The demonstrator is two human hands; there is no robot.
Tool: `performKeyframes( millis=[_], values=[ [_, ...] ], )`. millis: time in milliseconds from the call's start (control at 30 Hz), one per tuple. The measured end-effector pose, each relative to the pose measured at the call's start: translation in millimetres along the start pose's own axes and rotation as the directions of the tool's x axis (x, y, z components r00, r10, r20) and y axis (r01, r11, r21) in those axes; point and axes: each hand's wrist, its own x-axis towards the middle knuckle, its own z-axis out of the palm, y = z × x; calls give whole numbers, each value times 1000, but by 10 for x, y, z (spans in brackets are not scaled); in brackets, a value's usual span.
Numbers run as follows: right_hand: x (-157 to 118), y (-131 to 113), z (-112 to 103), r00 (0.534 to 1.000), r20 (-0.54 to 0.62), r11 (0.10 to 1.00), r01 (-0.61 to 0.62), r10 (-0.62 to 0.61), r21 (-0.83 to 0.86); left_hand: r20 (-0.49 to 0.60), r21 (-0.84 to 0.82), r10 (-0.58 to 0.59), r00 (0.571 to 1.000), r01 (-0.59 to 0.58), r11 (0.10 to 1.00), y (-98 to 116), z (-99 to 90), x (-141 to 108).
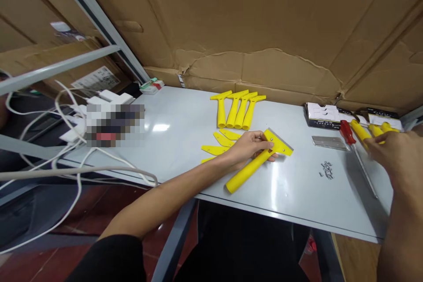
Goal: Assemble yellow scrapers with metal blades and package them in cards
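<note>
My left hand (253,147) is closed on a yellow scraper (247,172) near its head. This scraper has a metal blade along its edge and screws in its face; its tube handle slants toward the front edge. At the far right, my right hand (396,154) has its fingers curled at a yellow handle (378,131), partly hidden behind them and slightly blurred. Just left of those fingers is a screwdriver (347,133) with a red handle, its shaft pointing toward me. Flat yellow plates (214,150) lie beside my left wrist, partly covered by the arm.
Several yellow scraper bodies (233,112) lie in a row at the back of the white table (185,110). Metal blades (330,142) and a pile of small screws (327,171) are on the right. Small boxes (322,116) stand behind them. White cables (79,158) tangle at left.
</note>
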Motion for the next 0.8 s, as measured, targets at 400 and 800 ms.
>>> performKeyframes(
  millis=[400, 800],
  values=[
    [-816, -1119, -514, 771, -28, -7, 30, -636, 1000, -8, 131, -12, 1000, 13, 991, -70, 13, 11],
    [-913, -1154, -514, 728, -316, 179, 514, -608, 839, -62, 122, -33, 998, 40, 992, -86, 27, 5]
  ],
)
